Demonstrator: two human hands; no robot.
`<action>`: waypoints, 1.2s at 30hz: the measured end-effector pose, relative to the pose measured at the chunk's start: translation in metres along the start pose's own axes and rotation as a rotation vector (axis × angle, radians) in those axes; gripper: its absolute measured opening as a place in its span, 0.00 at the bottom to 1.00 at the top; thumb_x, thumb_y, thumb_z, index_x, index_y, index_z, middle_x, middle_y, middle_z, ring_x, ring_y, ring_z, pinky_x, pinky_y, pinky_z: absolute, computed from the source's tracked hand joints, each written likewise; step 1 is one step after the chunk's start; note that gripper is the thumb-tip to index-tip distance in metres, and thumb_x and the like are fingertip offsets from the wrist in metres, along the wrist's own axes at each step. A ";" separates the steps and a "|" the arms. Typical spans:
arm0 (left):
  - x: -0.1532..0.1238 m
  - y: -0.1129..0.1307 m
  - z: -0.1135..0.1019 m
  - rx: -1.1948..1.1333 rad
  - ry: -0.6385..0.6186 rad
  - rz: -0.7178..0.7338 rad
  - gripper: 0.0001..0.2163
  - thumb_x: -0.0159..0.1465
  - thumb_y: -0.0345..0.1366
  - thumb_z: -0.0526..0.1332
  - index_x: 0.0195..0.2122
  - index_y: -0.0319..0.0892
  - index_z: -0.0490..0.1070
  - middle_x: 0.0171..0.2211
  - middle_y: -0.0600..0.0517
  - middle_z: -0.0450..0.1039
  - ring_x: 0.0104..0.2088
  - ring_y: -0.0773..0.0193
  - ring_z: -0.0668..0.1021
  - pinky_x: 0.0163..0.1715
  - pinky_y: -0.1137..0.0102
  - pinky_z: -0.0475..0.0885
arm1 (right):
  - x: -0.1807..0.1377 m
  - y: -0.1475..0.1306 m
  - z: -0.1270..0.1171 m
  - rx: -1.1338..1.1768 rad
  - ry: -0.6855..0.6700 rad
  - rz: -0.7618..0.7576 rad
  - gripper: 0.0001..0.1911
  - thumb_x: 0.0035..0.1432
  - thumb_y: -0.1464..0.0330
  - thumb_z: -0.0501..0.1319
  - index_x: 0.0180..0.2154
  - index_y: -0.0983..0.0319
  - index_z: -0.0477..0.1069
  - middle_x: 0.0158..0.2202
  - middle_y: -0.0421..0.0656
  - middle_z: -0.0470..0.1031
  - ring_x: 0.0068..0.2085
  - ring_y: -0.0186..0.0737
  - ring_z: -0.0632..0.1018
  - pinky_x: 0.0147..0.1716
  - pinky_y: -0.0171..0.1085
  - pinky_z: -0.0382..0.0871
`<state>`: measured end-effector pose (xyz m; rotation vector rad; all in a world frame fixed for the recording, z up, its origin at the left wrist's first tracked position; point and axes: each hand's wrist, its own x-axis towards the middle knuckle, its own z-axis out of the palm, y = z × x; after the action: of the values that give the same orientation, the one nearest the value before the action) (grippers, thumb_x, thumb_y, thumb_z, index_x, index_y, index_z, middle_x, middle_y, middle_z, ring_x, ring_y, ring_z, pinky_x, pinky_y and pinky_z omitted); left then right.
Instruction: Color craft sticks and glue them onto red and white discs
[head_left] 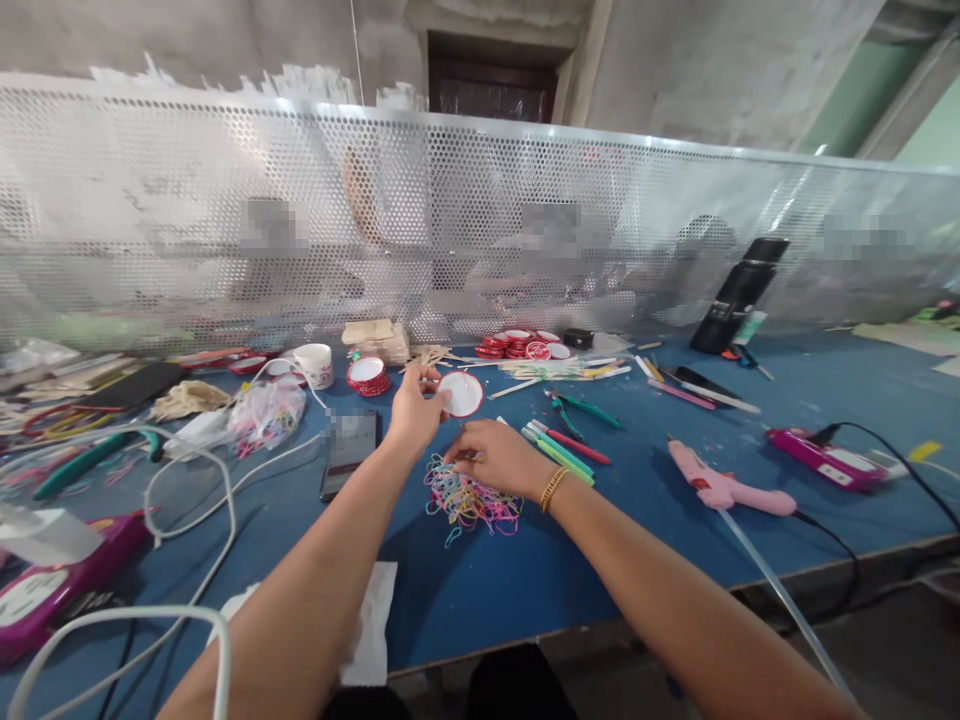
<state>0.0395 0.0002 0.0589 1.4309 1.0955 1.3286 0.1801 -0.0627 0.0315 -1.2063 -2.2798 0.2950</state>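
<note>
My left hand pinches a round white disc with a red rim by its left edge, above the blue table. Just to the right and nearer to me, my right hand is over a pile of colourful rubber bands, fingers curled down at its top edge. Whether those fingers grip a band is hidden. A phone lies left of the pile. Several felt-tip pens lie by my right wrist. Behind my left hand is a stack of similar red-rimmed discs.
A pink glue gun with its cord lies right, its long glue stick past the table edge. Green-handled pliers, a black bottle and more red discs stand farther back. White cables loop across the left side.
</note>
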 end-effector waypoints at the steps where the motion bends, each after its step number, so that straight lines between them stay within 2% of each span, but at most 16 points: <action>1: 0.000 0.000 0.000 0.002 -0.010 0.000 0.12 0.52 0.26 0.64 0.35 0.44 0.65 0.28 0.57 0.70 0.20 0.72 0.71 0.20 0.77 0.66 | 0.001 0.001 0.002 -0.059 -0.009 -0.020 0.09 0.55 0.73 0.66 0.38 0.58 0.81 0.36 0.44 0.78 0.41 0.40 0.76 0.45 0.37 0.66; 5: 0.000 -0.001 0.001 0.011 -0.046 0.006 0.12 0.52 0.26 0.63 0.35 0.44 0.66 0.27 0.57 0.70 0.20 0.72 0.70 0.19 0.77 0.65 | 0.002 0.005 0.007 -0.130 -0.043 -0.044 0.08 0.55 0.72 0.65 0.38 0.58 0.81 0.36 0.44 0.79 0.43 0.41 0.76 0.47 0.37 0.65; 10: -0.002 0.001 0.002 0.002 -0.077 -0.006 0.11 0.53 0.26 0.63 0.37 0.44 0.69 0.27 0.56 0.70 0.19 0.73 0.69 0.18 0.78 0.64 | 0.002 0.000 0.002 -0.042 0.003 0.010 0.06 0.53 0.75 0.64 0.32 0.60 0.79 0.33 0.43 0.79 0.39 0.39 0.75 0.42 0.36 0.65; 14: -0.003 0.003 0.002 0.009 -0.039 -0.034 0.11 0.53 0.24 0.60 0.36 0.43 0.72 0.28 0.56 0.69 0.20 0.73 0.70 0.20 0.77 0.65 | -0.001 -0.004 -0.004 0.316 -0.013 0.118 0.02 0.54 0.72 0.64 0.31 0.62 0.75 0.29 0.40 0.75 0.30 0.33 0.72 0.33 0.33 0.64; 17: -0.002 0.005 0.002 0.009 -0.030 -0.058 0.07 0.53 0.23 0.59 0.30 0.40 0.74 0.28 0.54 0.71 0.22 0.72 0.71 0.22 0.76 0.68 | -0.002 -0.002 -0.008 0.627 -0.069 0.170 0.09 0.55 0.63 0.64 0.32 0.63 0.73 0.26 0.38 0.71 0.27 0.31 0.69 0.28 0.32 0.62; 19: -0.002 0.006 0.003 0.011 -0.046 -0.081 0.07 0.53 0.22 0.59 0.26 0.39 0.74 0.27 0.53 0.72 0.22 0.71 0.71 0.24 0.75 0.68 | -0.002 -0.001 -0.010 0.699 -0.068 0.189 0.14 0.54 0.59 0.65 0.31 0.63 0.72 0.25 0.37 0.70 0.26 0.31 0.68 0.27 0.32 0.61; 24: -0.003 0.008 0.004 0.015 -0.071 -0.110 0.08 0.50 0.22 0.60 0.27 0.38 0.76 0.24 0.53 0.73 0.22 0.70 0.71 0.25 0.73 0.69 | -0.001 0.005 -0.012 0.614 -0.003 0.160 0.11 0.52 0.62 0.66 0.30 0.63 0.71 0.26 0.38 0.70 0.28 0.31 0.68 0.30 0.33 0.63; 31: -0.004 0.009 0.003 0.015 -0.106 -0.097 0.05 0.52 0.27 0.62 0.26 0.39 0.78 0.24 0.52 0.75 0.24 0.68 0.72 0.26 0.72 0.69 | -0.002 0.009 -0.014 0.652 0.005 0.136 0.09 0.52 0.65 0.66 0.30 0.63 0.69 0.27 0.38 0.70 0.29 0.32 0.69 0.32 0.34 0.64; 36: -0.004 0.008 0.001 0.032 -0.125 -0.094 0.05 0.52 0.28 0.62 0.27 0.39 0.79 0.24 0.52 0.75 0.24 0.68 0.73 0.27 0.72 0.69 | 0.000 0.006 -0.020 0.619 0.116 0.175 0.10 0.53 0.63 0.64 0.31 0.63 0.69 0.29 0.38 0.70 0.30 0.32 0.69 0.35 0.36 0.64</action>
<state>0.0410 -0.0054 0.0659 1.4482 1.0921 1.1453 0.1959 -0.0606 0.0457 -1.0498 -1.7806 0.8942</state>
